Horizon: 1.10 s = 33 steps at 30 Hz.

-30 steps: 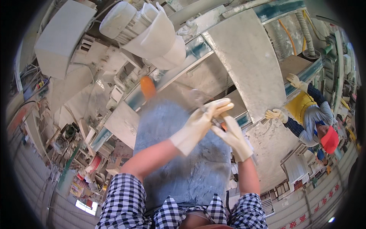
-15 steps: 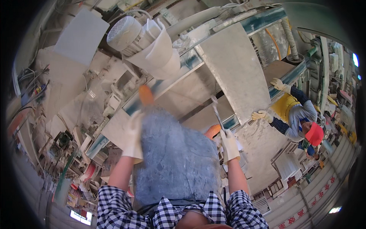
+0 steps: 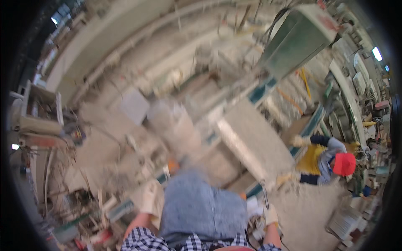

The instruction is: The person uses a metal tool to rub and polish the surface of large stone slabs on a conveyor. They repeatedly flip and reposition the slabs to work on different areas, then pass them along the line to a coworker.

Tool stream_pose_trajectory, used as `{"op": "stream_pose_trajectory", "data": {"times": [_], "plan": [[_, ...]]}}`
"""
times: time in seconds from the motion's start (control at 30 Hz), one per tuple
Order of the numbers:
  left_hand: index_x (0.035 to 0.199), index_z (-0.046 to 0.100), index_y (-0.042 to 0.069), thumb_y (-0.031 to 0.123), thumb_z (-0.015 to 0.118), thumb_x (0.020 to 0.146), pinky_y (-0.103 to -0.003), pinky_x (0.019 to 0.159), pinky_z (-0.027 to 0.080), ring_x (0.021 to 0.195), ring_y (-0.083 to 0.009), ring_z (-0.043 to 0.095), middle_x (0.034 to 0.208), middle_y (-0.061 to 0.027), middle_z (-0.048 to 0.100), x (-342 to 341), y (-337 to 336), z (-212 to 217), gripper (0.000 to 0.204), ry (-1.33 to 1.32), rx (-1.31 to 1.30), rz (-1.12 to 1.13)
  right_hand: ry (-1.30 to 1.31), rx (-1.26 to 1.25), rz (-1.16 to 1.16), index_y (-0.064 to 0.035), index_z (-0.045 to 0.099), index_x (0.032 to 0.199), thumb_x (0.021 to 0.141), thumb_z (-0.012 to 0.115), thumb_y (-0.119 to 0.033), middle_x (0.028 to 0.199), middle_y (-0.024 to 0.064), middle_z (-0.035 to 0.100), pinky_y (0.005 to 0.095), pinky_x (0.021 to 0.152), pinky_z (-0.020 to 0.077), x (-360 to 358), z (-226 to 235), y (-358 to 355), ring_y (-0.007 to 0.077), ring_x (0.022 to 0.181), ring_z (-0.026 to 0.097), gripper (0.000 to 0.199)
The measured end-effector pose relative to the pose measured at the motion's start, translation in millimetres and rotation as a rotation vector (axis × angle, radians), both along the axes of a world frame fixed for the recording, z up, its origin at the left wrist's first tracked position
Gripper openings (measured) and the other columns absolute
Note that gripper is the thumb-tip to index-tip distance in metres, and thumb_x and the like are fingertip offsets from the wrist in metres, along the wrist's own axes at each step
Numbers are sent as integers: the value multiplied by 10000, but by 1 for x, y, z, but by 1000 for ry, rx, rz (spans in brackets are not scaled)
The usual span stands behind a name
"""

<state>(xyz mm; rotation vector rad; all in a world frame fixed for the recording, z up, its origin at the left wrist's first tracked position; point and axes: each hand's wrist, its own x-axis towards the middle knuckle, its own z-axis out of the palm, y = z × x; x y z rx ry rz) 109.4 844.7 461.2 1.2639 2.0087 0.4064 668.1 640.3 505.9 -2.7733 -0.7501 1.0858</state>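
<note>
Right hand (image 3: 270, 215) is clenched on a thin metal tool (image 3: 264, 193); left hand (image 3: 148, 196) too blurry to tell. Gloved grip could slip near the slab (image 3: 255, 146) just above it.

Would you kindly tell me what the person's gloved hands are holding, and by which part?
The right hand grips a thin metal tool by its lower end. The left hand appears empty, though blur makes this uncertain.
</note>
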Motion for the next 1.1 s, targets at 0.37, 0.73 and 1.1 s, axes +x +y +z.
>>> {"op": "stream_pose_trajectory", "data": {"times": [0.37, 0.73, 1.1], "plan": [[1127, 719, 33, 192, 614, 958, -345, 915, 527, 1028, -220, 695, 1078, -142, 742, 68, -1, 66, 255, -239, 170, -177, 221, 163, -341, -17, 614, 980, 944, 576, -164, 727, 169, 680, 380, 428, 522, 15, 15, -59, 258, 506, 665, 156], [1110, 668, 5, 265, 662, 960, -367, 838, 558, 964, -233, 672, 1070, -124, 709, -93, 93, 41, 301, 50, -249, -388, 256, 93, -737, 19, 668, 938, 914, 561, -153, 651, 156, 671, 421, 492, 539, -74, 48, -155, 276, 558, 687, 203], [1220, 626, -22, 361, 592, 992, -404, 938, 515, 1068, -262, 642, 1140, -137, 679, 118, 322, 167, 447, 40, -126, -979, 435, 138, -1922, 25, 636, 1072, 903, 492, -81, 651, 166, 667, 411, 454, 534, -385, 49, -168, 280, 562, 687, 246]]}}
